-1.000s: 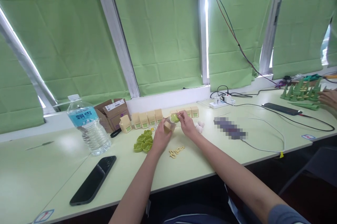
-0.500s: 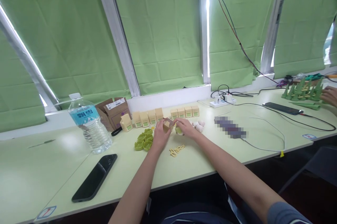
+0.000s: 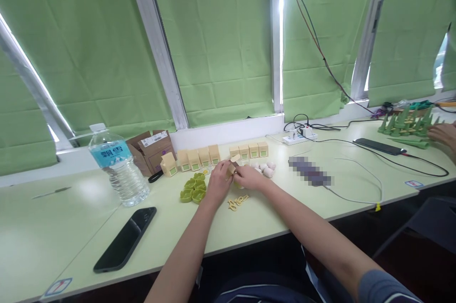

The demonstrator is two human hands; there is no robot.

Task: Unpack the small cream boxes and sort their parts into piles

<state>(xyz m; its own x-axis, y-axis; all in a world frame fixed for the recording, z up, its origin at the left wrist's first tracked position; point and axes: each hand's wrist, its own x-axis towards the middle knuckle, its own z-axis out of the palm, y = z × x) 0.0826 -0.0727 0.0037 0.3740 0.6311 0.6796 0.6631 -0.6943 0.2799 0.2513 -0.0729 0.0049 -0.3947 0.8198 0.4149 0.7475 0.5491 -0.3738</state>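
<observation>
My left hand (image 3: 218, 183) is closed around a small beige paper box (image 3: 233, 165), whose flap stands up. My right hand (image 3: 250, 177) meets it from the other side, fingers pinched at the box's edge. Under the right hand shows a bit of something pale yellow-green, mostly hidden. Left of my hands sits a cluster of green cup-shaped pieces (image 3: 194, 188). Several yellow ring-like pieces (image 3: 237, 202) lie in front of them. Whitish-pink rounded pieces (image 3: 268, 170) rest just beyond my right hand.
Behind stand beige boxes in two rows (image 3: 198, 156) (image 3: 248, 151) and an open brown carton (image 3: 151, 151). At left are a water bottle (image 3: 119, 165) and a black phone (image 3: 125, 240). To the right lie a power strip (image 3: 299, 138), cables, another phone (image 3: 379, 146) and green spiky pieces (image 3: 404, 125) near another person's hand (image 3: 443, 136).
My right hand has shifted slightly left and closed in on the box. The box's flap now stands higher. The green-white piece under my right hand is more hidden.
</observation>
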